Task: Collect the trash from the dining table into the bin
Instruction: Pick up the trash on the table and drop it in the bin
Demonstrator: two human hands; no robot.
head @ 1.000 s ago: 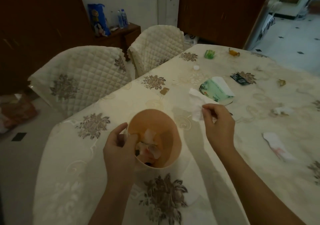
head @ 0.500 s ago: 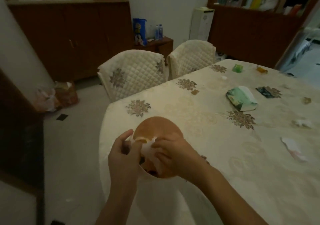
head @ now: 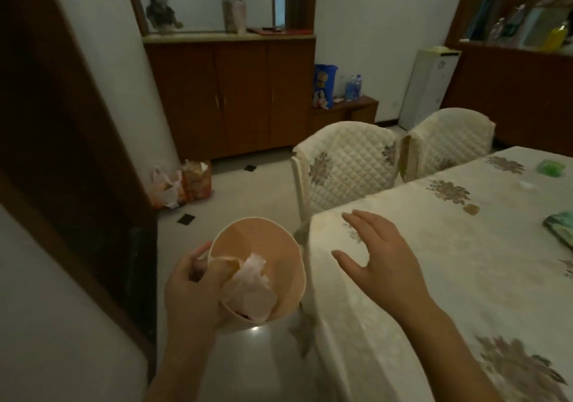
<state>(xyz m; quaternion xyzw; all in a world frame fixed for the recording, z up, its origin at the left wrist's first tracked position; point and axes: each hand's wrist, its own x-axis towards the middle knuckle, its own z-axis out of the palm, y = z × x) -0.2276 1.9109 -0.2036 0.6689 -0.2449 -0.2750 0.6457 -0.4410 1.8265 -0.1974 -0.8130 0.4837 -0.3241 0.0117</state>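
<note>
My left hand grips the near rim of a small peach bin, which hangs over the floor just left of the dining table's corner. Crumpled white tissue lies inside the bin. My right hand hovers open, fingers spread, over the table corner and holds nothing. On the cream floral tablecloth lie a green wrapper, a small white scrap, a tan scrap and a green tissue pack at the right edge.
Two quilted cream chairs stand against the table's far side. Plastic bags sit on the tiled floor by a dark wooden cabinet. A dark door frame runs down the left. A white appliance stands at the back wall.
The white tissue left my right hand and now lies in the bin. My left hand carried the bin off the table to its left side. My right hand came out open.
</note>
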